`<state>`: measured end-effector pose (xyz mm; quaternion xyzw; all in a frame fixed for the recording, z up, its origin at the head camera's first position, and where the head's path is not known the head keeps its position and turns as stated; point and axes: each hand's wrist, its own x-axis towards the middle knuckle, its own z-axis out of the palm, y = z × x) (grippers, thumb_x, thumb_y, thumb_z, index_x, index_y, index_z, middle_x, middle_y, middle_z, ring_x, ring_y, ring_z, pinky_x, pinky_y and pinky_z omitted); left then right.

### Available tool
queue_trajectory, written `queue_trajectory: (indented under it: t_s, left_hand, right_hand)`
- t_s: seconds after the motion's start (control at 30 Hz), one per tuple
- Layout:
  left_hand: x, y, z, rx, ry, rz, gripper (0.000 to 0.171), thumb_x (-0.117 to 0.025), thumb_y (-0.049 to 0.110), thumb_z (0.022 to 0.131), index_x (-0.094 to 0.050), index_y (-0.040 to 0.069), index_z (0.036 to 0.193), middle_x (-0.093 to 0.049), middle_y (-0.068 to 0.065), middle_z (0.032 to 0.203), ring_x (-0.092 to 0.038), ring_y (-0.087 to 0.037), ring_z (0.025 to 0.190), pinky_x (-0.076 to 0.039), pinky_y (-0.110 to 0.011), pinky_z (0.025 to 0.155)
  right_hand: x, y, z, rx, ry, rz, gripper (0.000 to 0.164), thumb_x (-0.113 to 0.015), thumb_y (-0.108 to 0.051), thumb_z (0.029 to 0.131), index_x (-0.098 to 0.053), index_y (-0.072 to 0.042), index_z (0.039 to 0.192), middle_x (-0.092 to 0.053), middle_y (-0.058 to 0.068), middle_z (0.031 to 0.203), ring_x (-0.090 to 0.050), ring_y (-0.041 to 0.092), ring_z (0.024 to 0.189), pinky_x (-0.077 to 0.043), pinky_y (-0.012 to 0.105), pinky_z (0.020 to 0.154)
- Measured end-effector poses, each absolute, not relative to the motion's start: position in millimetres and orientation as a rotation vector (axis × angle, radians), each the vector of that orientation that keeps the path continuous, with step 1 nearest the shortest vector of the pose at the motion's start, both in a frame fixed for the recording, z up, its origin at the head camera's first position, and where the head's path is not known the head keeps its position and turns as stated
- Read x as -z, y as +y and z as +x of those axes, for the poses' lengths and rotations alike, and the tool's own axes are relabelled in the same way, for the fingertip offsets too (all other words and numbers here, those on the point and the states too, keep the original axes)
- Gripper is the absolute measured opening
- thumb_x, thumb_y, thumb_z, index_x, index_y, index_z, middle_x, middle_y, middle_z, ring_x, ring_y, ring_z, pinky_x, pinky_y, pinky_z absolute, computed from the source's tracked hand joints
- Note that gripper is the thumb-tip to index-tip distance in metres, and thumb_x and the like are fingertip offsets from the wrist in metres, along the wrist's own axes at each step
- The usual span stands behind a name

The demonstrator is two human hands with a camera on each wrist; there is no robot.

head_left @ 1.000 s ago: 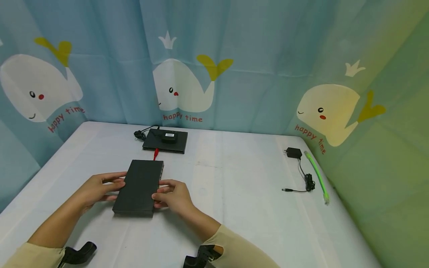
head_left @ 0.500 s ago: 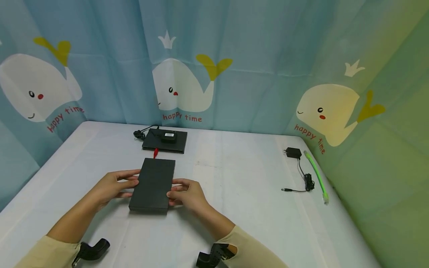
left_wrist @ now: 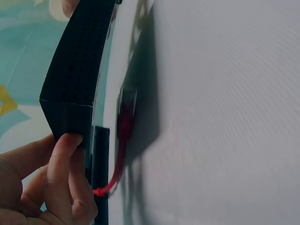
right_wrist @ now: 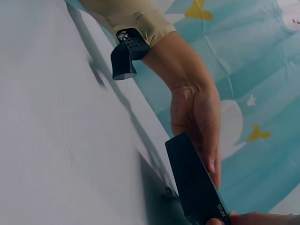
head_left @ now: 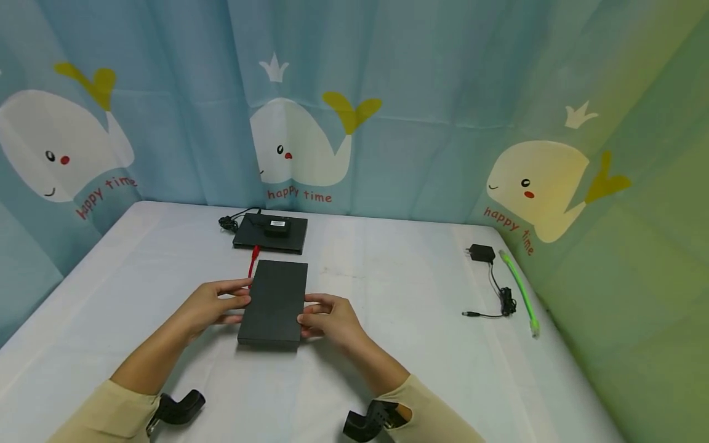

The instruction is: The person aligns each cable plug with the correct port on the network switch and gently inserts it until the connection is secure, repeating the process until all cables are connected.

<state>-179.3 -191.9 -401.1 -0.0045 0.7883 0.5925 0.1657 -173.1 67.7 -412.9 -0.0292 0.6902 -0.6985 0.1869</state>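
Observation:
A black network switch (head_left: 274, 301) with "TP-LINK" lettering hangs a little above the white table, its long side running away from me. My left hand (head_left: 216, 303) grips its left edge between thumb and fingers. On the opposite edge, my right hand (head_left: 331, 321) pinches it; only a few fingertips show in the right wrist view (right_wrist: 243, 219). Beneath the switch lies the loose end of a red network cable (left_wrist: 120, 157), whose clear plug (left_wrist: 128, 101) rests near the tabletop, apart from the switch. Its other end meets a second black flat box (head_left: 249, 237) further back.
A black power adapter (head_left: 278, 226) sits on the rear box, with a bundled cord (head_left: 228, 223) beside it. Far right on the table (head_left: 399, 344) lie another power adapter (head_left: 480, 253) with its cord and a green network cable (head_left: 520, 292). A whale-print curtain (head_left: 421, 160) borders the table.
Both hands have carried the switch to the right, slightly away from me too. More of the red cable shows left of it now. The other things on the table stay put.

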Motion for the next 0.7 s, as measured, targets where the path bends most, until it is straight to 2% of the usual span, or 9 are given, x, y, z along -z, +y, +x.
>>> queue_trajectory:
  t_s: [0.47,0.7]
  left_hand:
    - [405.5,-157.6,-192.3,-1.738,2.203,0.027,0.052,-0.063,0.011,0.097,-0.046,0.002,0.146,-0.050,-0.026,0.137,-0.068,-0.012,0.099,-0.062,-0.027,0.077]
    - [409.3,-143.3,-198.9,-1.723,2.229,0.009,0.050,-0.062,0.009,0.097,-0.048,0.003,0.145,-0.053,-0.027,0.134,-0.071,-0.018,0.096,-0.062,-0.026,0.073]
  right_hand:
    - [414.7,99.0,-178.6,1.955,1.995,-0.039,0.051,-0.069,0.006,0.086,-0.054,0.007,0.135,-0.066,0.010,0.096,-0.068,0.011,0.069,-0.063,0.033,0.070]
    - [415.6,111.0,-180.5,1.959,2.019,-0.019,0.050,-0.069,0.007,0.086,-0.055,0.008,0.134,-0.065,0.008,0.093,-0.067,0.011,0.068,-0.063,0.030,0.068]
